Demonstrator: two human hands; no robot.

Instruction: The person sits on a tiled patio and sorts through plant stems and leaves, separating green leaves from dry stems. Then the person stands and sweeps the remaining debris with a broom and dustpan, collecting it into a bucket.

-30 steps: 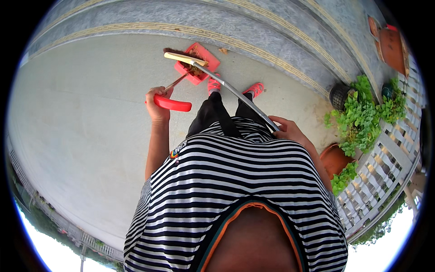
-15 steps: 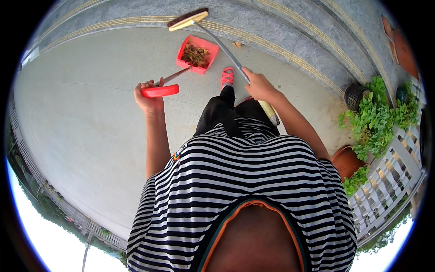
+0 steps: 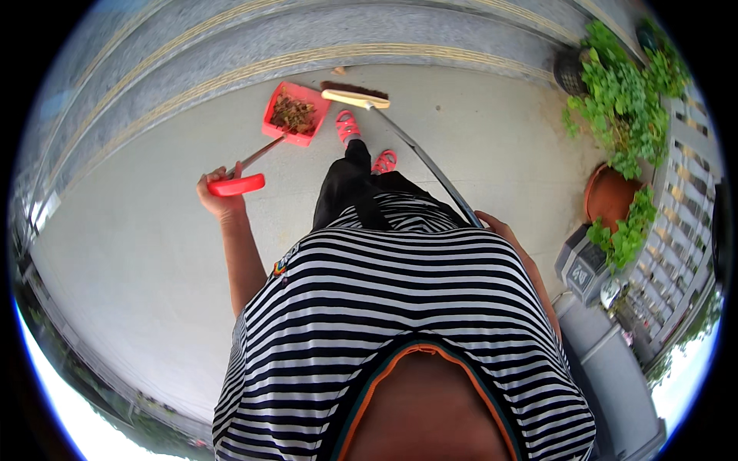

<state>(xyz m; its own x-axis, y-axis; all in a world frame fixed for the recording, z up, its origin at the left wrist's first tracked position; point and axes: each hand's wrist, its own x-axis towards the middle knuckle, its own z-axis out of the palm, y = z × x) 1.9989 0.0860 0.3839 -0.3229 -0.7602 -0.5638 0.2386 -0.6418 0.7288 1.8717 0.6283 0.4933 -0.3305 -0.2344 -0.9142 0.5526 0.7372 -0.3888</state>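
My left hand (image 3: 221,198) is closed round the upper end of a long-handled dustpan (image 3: 324,98), just by its red grip. The red pan rests on the floor ahead of me, with dry leaves (image 3: 294,114) heaped in it. Close to the pan's right side is a broom (image 3: 357,99) with a cream head and dark bristles. Its grey pole slants back to my right hand (image 3: 496,226), which grips it beside my hip. My striped shirt covers part of that hand and the pole's end. One loose leaf (image 3: 338,71) lies just beyond the broom head.
Grey steps (image 3: 231,38) with patterned yellowish edging rise ahead. To the right stand leafy green plants (image 3: 619,100), a terracotta pot (image 3: 611,196) and a pale balustrade (image 3: 684,223). My feet in red sandals (image 3: 348,125) are just behind the broom head.
The broom head has come back from the step edge to near the dustpan and my feet. My right hand has drawn back to my hip. The view has turned, showing more at right.
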